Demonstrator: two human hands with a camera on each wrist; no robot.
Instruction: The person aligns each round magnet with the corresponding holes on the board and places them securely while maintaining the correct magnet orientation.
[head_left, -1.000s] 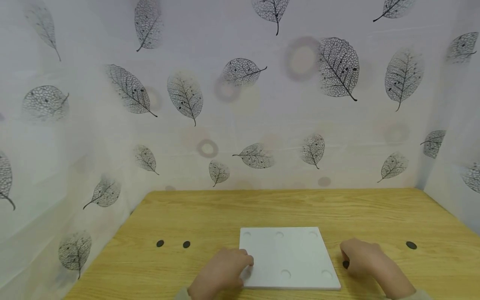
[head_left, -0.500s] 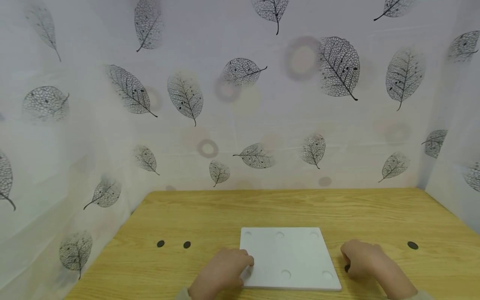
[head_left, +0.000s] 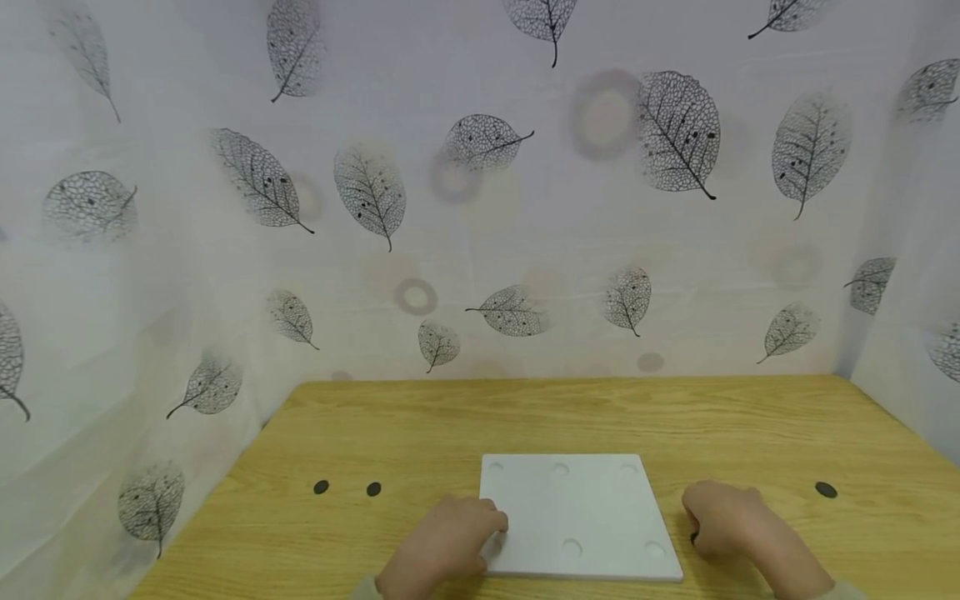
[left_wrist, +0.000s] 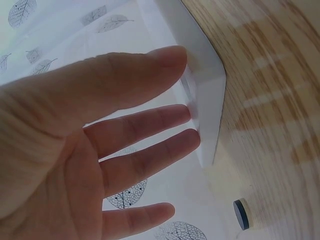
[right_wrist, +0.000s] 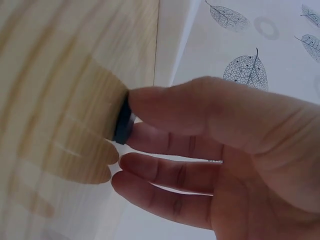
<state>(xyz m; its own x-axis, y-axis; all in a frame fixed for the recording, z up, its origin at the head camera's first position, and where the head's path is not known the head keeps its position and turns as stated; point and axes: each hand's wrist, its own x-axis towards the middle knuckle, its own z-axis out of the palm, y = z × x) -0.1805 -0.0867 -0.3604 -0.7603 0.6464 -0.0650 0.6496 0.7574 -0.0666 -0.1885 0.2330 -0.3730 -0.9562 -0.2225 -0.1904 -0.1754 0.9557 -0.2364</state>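
Disc (right_wrist: 124,122) lower, in pinch of right hand (head_left: 722,517)

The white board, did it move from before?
No, the white board hasn't visibly slid any way; it lies in the same spot on the wooden table.

soft, even light leaves faint shadows under the left hand (head_left: 453,533) and right hand (head_left: 723,518); the wrist views look hazy, with pale reflections streaking the tabletop (left_wrist: 277,115).

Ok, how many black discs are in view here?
4: a far-left disc, a second disc just right of it, a far-right disc, all on the table, and a pinched disc in the right hand. Others could be hidden.
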